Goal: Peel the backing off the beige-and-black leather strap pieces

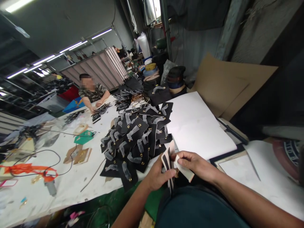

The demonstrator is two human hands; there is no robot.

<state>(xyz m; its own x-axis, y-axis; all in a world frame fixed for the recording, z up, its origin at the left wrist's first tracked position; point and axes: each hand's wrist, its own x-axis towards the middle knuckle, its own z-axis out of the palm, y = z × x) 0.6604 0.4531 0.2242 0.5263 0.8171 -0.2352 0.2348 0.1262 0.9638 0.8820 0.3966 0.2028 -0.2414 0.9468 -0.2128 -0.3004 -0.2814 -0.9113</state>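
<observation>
My left hand [158,175] grips a small stack of black leather pieces [168,164] by its lower edge, just off the table's front edge. My right hand [192,163] pinches a pale strip [185,172] against the same stack from the right. Both hands hover above my lap. Just beyond them, a big heap of black flap pieces with grey film strips and gold studs [136,136] lies spread on the white table [59,190].
A large white sheet [197,123] lies right of the heap, with cardboard [225,85] behind it. Another person [91,91] sits at the far end handling black pieces. Orange straps [28,169], cables, a green piece [83,137] and brown cards [78,155] lie on the left.
</observation>
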